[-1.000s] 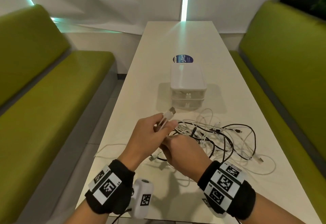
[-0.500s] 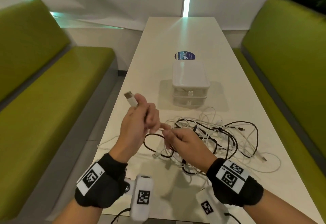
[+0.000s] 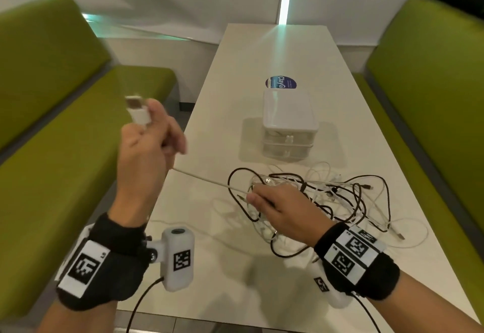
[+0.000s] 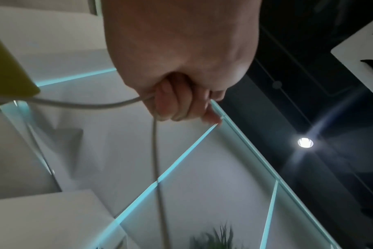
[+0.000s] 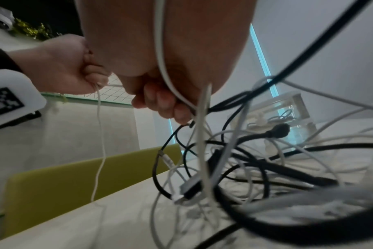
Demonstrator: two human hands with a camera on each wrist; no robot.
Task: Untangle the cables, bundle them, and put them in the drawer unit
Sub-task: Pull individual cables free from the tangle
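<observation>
Presently catalogued, item by item.

Left hand point(image 3: 146, 154): raised above the left edge of the surface point(image 3: 225, 112), fingers curled round a white cable point(image 3: 201, 178). The cable's white USB plug point(image 3: 137, 112) sticks up out of the fist, blurred in the head view. The left wrist view shows the fingers point(image 4: 170, 104) closed on the cord, with two runs of it leaving the fist.

White cable: runs taut from the left hand, slanting down and to the right, to the right hand.

Right hand point(image 3: 282, 209): low over the near side of the cable tangle point(image 3: 340, 196), fingers curled on the white cable; the right wrist view shows the fingers point(image 5: 160, 102) wrapped round white cord, with other strands hanging against the palm.

Cable tangle: black and white cables looped through one another, lying on the surface just in front of the drawer unit point(image 3: 288, 125) and spreading toward the right edge. One white strand trails toward the near right corner.

Drawer unit: small, white-topped, clear-fronted, two drawers, both closed, standing mid-surface beyond the tangle; cables are visible inside in the right wrist view.

Round blue sticker point(image 3: 280, 83): on the surface just behind the drawer unit.

Green benches point(image 3: 65, 149): one on either side of the surface.
</observation>
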